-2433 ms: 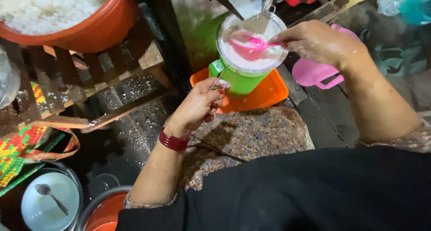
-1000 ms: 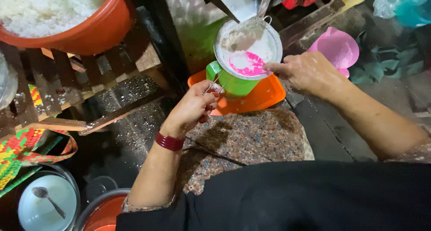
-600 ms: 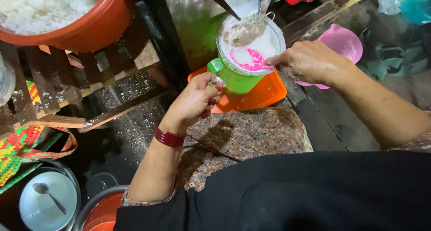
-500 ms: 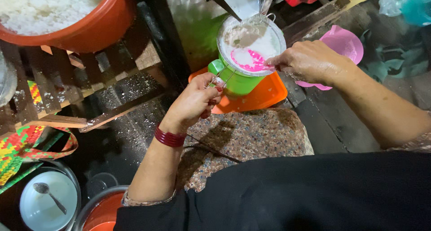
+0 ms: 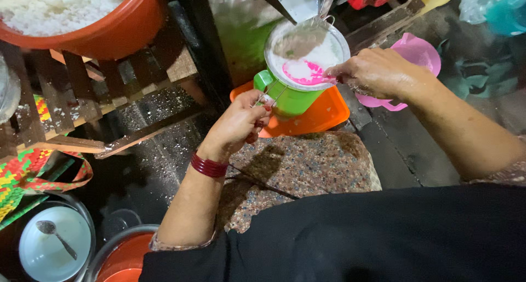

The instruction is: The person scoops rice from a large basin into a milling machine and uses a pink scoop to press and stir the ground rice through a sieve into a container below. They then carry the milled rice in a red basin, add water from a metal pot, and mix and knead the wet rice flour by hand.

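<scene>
— Gripping what, exactly?
— Your left hand [image 5: 236,123] pinches the sieve handle [image 5: 272,97] at the green jug [image 5: 290,96], upper centre; your right hand [image 5: 372,73] closes on a pink scoop [image 5: 307,73], its handle hidden.
— And the jug's contents?
— Hidden under the white-caked sieve [image 5: 307,55].

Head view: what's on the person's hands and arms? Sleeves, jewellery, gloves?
Both hands are bare, no gloves. The left hand has a stack of dark red bangles at the wrist and a bare forearm down to a patterned brown sleeve edge near the elbow. The right hand shows no jewellery; its forearm is bare up to a similar patterned sleeve.
</scene>
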`<state>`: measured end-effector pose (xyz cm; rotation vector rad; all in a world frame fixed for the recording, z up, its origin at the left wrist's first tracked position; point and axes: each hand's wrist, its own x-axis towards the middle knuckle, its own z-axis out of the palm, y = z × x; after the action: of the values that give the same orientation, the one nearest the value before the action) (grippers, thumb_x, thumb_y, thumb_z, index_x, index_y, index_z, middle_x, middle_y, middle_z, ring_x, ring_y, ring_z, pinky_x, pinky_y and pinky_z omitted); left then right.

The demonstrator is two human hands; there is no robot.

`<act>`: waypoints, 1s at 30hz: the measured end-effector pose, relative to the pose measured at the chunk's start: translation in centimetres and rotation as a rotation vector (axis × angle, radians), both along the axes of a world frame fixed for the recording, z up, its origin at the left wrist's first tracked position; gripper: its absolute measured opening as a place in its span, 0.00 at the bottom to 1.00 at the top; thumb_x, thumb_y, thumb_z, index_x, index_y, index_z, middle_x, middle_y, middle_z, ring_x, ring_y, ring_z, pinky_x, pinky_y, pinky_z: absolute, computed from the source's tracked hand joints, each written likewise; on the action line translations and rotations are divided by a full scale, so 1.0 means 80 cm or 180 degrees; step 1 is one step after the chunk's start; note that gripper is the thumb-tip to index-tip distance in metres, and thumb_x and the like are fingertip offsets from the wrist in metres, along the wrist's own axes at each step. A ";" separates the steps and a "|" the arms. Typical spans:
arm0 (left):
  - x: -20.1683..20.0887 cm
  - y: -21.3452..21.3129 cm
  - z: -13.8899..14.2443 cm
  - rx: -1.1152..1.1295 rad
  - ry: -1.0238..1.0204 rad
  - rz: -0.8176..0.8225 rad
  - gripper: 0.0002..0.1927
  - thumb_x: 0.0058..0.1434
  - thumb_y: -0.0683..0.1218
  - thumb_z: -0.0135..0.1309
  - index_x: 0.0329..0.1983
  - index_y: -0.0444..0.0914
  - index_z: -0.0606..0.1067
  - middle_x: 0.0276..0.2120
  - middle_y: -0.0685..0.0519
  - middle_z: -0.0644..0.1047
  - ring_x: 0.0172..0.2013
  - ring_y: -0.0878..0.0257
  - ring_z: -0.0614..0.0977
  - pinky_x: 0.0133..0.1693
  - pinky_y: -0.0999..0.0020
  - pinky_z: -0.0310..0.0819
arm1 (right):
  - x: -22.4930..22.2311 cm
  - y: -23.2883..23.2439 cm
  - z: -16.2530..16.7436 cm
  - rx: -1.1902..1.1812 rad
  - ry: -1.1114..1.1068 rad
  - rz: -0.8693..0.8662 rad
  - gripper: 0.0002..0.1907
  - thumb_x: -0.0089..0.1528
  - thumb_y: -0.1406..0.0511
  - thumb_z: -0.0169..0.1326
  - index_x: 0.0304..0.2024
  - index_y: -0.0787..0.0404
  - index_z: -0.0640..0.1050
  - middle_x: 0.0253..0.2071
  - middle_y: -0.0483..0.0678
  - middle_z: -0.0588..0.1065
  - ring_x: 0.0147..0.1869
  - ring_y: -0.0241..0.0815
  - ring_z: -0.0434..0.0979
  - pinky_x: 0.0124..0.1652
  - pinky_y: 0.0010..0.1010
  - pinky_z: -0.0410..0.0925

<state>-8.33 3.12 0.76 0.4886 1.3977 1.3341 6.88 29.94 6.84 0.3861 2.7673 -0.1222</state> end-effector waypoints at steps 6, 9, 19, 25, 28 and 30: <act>0.000 -0.008 -0.012 -0.0028 -0.0183 -0.0093 0.07 0.64 0.41 0.44 0.43 0.42 0.71 0.21 0.62 0.65 0.16 0.75 0.61 0.15 0.77 0.52 | 0.003 0.039 0.008 -0.1073 0.0583 0.0088 0.19 0.63 0.65 0.52 0.57 0.59 0.78 0.49 0.56 0.81 0.51 0.52 0.82 0.50 0.41 0.71; 0.001 -0.006 -0.015 -0.0052 -0.0050 -0.0040 0.08 0.63 0.41 0.44 0.43 0.42 0.71 0.22 0.62 0.68 0.16 0.74 0.63 0.15 0.76 0.53 | 0.000 0.066 0.007 -0.1218 0.0742 0.0057 0.20 0.63 0.66 0.52 0.58 0.61 0.78 0.48 0.56 0.81 0.49 0.51 0.82 0.49 0.40 0.71; 0.006 -0.009 -0.022 -0.0153 0.0140 -0.0052 0.08 0.61 0.41 0.45 0.43 0.42 0.71 0.22 0.62 0.65 0.17 0.74 0.62 0.16 0.76 0.53 | -0.004 0.082 -0.046 -0.1119 0.0986 -0.0123 0.20 0.64 0.64 0.53 0.59 0.58 0.79 0.47 0.58 0.81 0.44 0.55 0.81 0.44 0.42 0.71; 0.012 -0.012 -0.024 -0.0089 0.0141 -0.0012 0.09 0.62 0.41 0.44 0.44 0.42 0.71 0.22 0.62 0.66 0.17 0.74 0.62 0.16 0.76 0.52 | 0.001 0.014 -0.045 -0.0021 0.0741 0.0036 0.16 0.68 0.56 0.50 0.55 0.48 0.81 0.32 0.60 0.80 0.35 0.64 0.80 0.38 0.53 0.72; 0.012 -0.012 -0.028 -0.0004 0.0070 0.0045 0.08 0.61 0.40 0.44 0.43 0.41 0.70 0.22 0.61 0.66 0.16 0.74 0.61 0.15 0.76 0.50 | 0.001 -0.012 -0.034 0.0387 0.0450 0.0144 0.11 0.63 0.63 0.48 0.47 0.52 0.77 0.28 0.58 0.78 0.34 0.63 0.80 0.33 0.56 0.69; 0.013 -0.012 -0.030 0.0052 0.0059 0.0064 0.08 0.61 0.40 0.45 0.43 0.40 0.70 0.22 0.61 0.66 0.16 0.74 0.61 0.15 0.76 0.50 | -0.002 -0.018 -0.028 0.0433 0.0448 0.0213 0.13 0.59 0.65 0.48 0.47 0.52 0.76 0.26 0.58 0.77 0.33 0.63 0.79 0.31 0.56 0.69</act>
<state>-7.30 2.20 -1.66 0.5001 1.4111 1.3611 6.74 28.52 4.62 0.3301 2.9333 0.0581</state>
